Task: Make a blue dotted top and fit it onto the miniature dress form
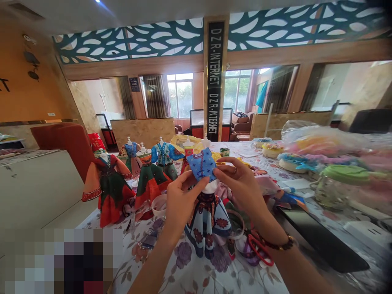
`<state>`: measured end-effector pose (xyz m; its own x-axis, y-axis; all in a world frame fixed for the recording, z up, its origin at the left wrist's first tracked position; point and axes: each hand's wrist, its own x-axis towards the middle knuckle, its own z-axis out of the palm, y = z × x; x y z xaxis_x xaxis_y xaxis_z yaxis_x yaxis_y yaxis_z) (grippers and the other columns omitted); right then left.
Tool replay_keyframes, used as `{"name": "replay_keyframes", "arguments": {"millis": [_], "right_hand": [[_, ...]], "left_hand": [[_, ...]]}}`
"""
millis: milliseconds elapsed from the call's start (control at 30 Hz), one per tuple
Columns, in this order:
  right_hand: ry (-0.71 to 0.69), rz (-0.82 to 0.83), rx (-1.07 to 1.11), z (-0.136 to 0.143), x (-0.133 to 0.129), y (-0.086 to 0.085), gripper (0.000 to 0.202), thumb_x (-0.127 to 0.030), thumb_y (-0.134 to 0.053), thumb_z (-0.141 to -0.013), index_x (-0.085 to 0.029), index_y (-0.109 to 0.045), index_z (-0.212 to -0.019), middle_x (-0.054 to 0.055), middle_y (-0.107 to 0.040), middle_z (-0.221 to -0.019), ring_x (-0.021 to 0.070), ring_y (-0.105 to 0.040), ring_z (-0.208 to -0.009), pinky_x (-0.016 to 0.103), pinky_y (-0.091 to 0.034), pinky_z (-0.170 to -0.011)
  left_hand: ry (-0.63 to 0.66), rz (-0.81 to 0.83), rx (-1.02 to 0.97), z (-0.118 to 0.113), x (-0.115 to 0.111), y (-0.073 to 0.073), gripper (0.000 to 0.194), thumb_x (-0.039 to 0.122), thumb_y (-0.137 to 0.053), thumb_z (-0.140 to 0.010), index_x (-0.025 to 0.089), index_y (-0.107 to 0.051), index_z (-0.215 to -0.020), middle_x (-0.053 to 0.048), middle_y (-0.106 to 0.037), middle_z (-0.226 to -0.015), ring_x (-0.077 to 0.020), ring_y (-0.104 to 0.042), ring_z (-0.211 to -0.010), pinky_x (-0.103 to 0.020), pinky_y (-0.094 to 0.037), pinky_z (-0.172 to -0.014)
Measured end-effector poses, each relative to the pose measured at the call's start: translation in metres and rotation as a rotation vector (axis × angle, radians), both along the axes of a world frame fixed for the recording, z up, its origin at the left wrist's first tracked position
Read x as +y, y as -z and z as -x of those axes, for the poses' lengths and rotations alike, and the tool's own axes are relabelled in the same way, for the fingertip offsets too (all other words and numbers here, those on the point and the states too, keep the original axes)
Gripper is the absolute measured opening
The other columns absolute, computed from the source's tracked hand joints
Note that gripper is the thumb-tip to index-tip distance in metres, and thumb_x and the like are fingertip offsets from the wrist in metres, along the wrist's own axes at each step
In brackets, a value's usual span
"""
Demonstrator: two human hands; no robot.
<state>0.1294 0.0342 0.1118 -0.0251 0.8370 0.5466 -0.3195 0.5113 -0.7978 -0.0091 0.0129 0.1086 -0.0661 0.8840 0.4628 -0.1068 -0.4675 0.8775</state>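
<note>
Pinching one small blue garment piece (200, 164) with both hands, closing the thumb and fingertips of the left hand (180, 198) on its lower left edge and those of the right hand (240, 179) on its right edge, with no more gap than the cloth fills. Holding the piece raised and slightly tilted, at the fingertips of both hands, in front of the upper part of one doll in pale blue (196, 220); cannot tell whether touching it. Wearing one beaded bracelet (281, 246) on the right wrist. Counting, left of the grip, four more dressed dolls standing close together: one in red and green (112, 196) farthest out, one in floral blue (131, 150) behind, one in green and orange (150, 179) nearer, one in a blue top (165, 155) nearest the grip. Counting also one white ring (159, 205) just left of the left hand, one clear ring (243, 222) below the right hand, and one red handle (260, 252) below the right wrist. Seeing, right of the grip and well apart, one black phone (324, 237) and one clear jar (333, 194) with one green lid (346, 173). Finding one small green tin (224, 152) just beyond the grip.
</note>
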Motion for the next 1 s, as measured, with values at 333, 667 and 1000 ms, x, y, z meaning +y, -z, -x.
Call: {"name": "replay_keyframes", "arguments": {"millis": [333,667,1000], "right_hand": [[0.021,0.083,0.208,0.003,-0.009,0.012,0.024,-0.027,-0.073,-0.072,-0.023,-0.058,-0.091,-0.005,-0.069,-0.069,0.0106,-0.062,-0.065,0.023,-0.049,-0.064],[0.059,0.188,0.455,0.019,-0.011,0.02,0.039,-0.028,-0.079,-0.061,-0.024,-0.053,-0.089,-0.006,-0.068,-0.068,0.0097,-0.062,-0.063,0.021,-0.049,-0.061],[0.118,0.214,0.462,0.025,-0.014,0.026,0.041,-0.031,-0.078,-0.063,-0.024,-0.05,-0.092,-0.009,-0.061,-0.061,0.0085,-0.056,-0.054,0.02,-0.046,-0.053]], "left_hand": [[0.052,0.05,-0.014,-0.008,0.0,0.0,0.024,0.03,-0.072,-0.07,0.019,-0.069,-0.091,-0.001,-0.075,-0.087,-0.0162,-0.068,-0.083,-0.023,-0.05,-0.076],[0.058,0.093,-0.098,-0.009,-0.003,0.002,0.024,0.03,-0.073,-0.068,0.018,-0.072,-0.089,-0.004,-0.075,-0.091,-0.0201,-0.068,-0.089,-0.027,-0.05,-0.08],[0.072,0.11,-0.034,-0.006,-0.002,-0.004,0.023,0.029,-0.073,-0.067,0.017,-0.073,-0.087,-0.005,-0.076,-0.089,-0.0218,-0.068,-0.087,-0.029,-0.051,-0.078]]}}
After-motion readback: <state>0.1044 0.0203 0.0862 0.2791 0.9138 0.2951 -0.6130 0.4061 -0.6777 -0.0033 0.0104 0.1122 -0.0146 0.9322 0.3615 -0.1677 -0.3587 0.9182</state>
